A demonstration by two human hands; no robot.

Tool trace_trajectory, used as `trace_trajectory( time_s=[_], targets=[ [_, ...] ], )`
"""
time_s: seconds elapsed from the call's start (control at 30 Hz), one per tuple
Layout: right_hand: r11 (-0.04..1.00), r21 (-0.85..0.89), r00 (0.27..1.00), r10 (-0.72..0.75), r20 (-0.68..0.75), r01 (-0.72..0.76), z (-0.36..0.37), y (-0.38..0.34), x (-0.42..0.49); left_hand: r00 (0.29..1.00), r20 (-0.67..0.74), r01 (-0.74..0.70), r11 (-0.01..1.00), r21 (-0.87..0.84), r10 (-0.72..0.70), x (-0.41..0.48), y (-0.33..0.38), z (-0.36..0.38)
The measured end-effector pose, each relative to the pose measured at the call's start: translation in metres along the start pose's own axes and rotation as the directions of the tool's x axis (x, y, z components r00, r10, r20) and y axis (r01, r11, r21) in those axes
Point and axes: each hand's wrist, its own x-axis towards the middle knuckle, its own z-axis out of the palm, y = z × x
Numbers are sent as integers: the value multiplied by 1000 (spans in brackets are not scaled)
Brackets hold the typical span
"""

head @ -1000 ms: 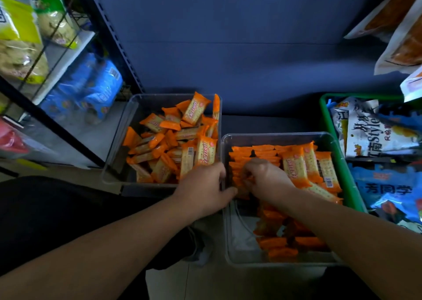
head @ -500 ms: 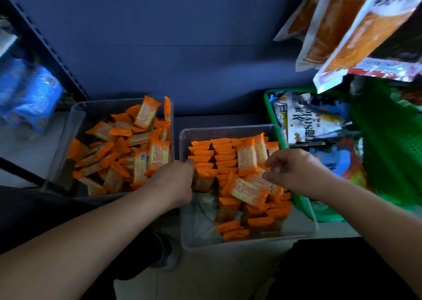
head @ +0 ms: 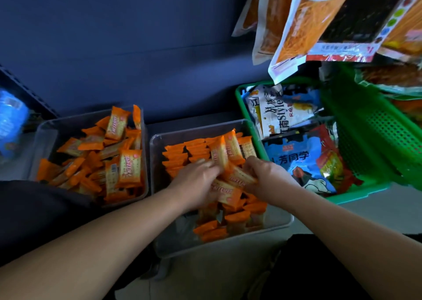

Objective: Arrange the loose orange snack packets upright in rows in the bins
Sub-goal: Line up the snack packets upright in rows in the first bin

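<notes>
Subject: orange snack packets (head: 180,156), found in two clear bins standing side by side.

Right bin (head: 175,233): at the far left, packets stand on edge in tight rows, crimped ends uppermost. Beside them, at the far right, three upright packets (head: 233,148) face the camera, one leaning. The middle holds a disordered cluster lying flat. More packets (head: 230,224) stand near the front wall. The front left floor of this bin is bare.

Left bin (head: 45,130): a loose heap (head: 102,162) lies at all angles with no rows formed. Several packets are propped against the far and right walls.

Left hand (head: 196,183): inside the right bin, over the middle cluster, with fingers reaching toward the leaning upright packet. The fingers are motion-blurred, so whether they grip anything cannot be determined.

Right hand (head: 267,181): inside the same bin near its right wall. The fingers are curled and pinch the end of a flat packet (head: 239,177) lying between the two hands. A second flat packet (head: 226,193) lies just below it, touching the left hand.

Surroundings: a green basket (head: 376,128) stands directly against the right bin's right side and holds larger printed snack bags (head: 280,115). Large orange-and-white bags (head: 296,25) hang above the basket. Blue packages (head: 11,121) sit at the far left edge, blurred. A dark blue panel (head: 137,37) forms the background behind both bins.
</notes>
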Motion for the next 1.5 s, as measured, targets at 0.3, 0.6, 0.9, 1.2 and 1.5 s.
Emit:
trace_trajectory(
  time_s=[0.3,0.6,0.9,1.2,1.5],
  targets=[
    [846,508,983,181,18,-165,-36,16,-10,998,41,-55,998,-20,55,-2,-1,-14],
    [536,837,993,86,76,-110,-46,-31,-35,925,23,204,444,-873,-380,-62,1,-86],
    [463,878,951,-199,236,-121,-36,-126,-30,872,-108,157,482,-862,-477,-118,-33,-75],
    [878,475,970,-166,175,64,-26,-137,17,902,-98,312,791,-527,-421,-115,-75,-66],
    [895,-87,888,-415,197,437,48,-128,45,881,-20,408,782,-471,-472,-122,-81,-58]
  ],
)
